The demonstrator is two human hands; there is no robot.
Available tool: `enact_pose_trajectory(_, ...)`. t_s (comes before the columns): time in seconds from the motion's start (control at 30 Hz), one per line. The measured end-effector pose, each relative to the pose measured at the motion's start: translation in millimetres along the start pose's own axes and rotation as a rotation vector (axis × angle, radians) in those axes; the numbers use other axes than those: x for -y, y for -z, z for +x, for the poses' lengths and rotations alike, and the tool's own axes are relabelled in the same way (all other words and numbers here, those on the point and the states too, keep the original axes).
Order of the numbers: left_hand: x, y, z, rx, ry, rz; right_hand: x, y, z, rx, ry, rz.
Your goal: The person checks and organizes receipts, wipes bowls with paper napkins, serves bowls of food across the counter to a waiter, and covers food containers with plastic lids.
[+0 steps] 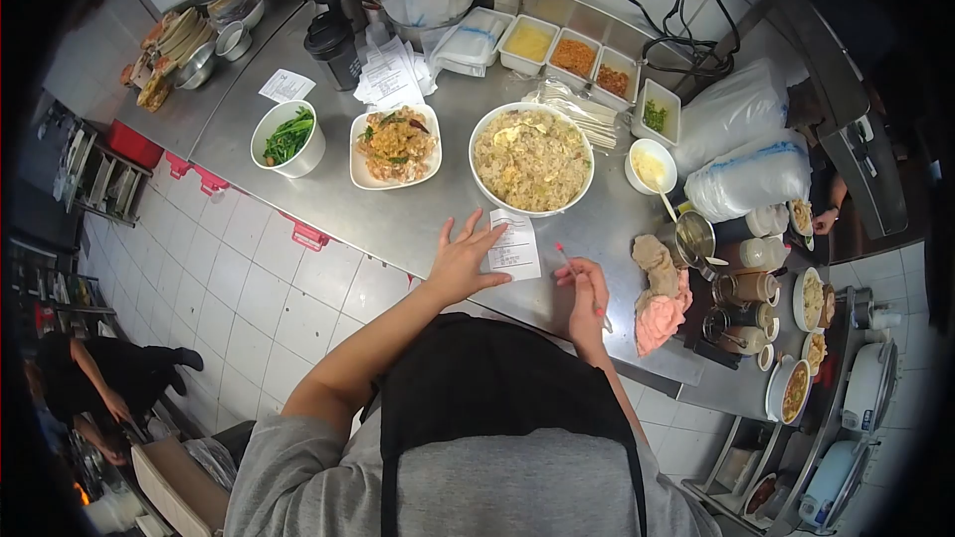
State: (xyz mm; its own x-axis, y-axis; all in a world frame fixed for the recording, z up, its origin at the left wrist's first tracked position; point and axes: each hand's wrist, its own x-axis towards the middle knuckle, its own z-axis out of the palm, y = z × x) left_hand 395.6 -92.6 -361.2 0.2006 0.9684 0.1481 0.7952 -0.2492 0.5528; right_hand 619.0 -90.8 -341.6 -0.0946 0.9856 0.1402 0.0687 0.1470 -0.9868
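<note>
Work outward from the near edge of the worktop. The right hand has its fingers closed on a red-tipped pen, whose long axis slants away from that edge, red tip far and leftward. The left hand has its fingers spread wide, thumb and fingertips touching the printed slip, gripping nothing.

Caution: lifting the left fingers could let the slip slide; grease from the bowl could smear it. The slip lies flat near that edge, long axis running from it toward the rice bowl. Whether its far end passes beneath the rim cannot be told. Topping containers line the far edge.
</note>
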Motion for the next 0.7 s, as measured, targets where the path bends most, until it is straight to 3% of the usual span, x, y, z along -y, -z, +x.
enact_pose_trajectory(0.07,-5,8,-2,0.014,-0.013,0.016,18,9,9,-0.016,-0.007,-0.084)
enact_pose_trajectory(0.1,-6,12,-3,0.018,-0.024,0.025,18,17,16,-0.002,0.037,-0.325)
enact_pose_trajectory(0.17,2,23,-6,0.063,0.149,-0.519,11,36,34,-0.001,0.127,-0.806)
enact_pose_trajectory(0.2,6,27,-11,0.093,0.244,-0.793,4,39,39,-0.017,0.227,-0.812)
enact_pose_trajectory(0.3,5,47,-19,-0.097,0.195,-1.093,12,33,40,-0.209,0.387,-1.169)
enact_pose_trajectory(0.4,6,73,-28,-0.123,0.258,-1.159,10,6,38,-0.006,0.098,-0.662)
enact_pose_trajectory(0.5,9,94,-31,-0.175,0.224,-1.194,10,-46,43,0.101,-0.582,0.310)
enact_pose_trajectory(0.53,11,101,-35,-0.190,0.212,-1.202,-9,-55,51,0.114,-0.654,0.593)
enact_pose_trajectory(0.7,37,136,-43,-0.133,0.162,-1.160,-21,-76,85,0.065,-0.620,0.685)
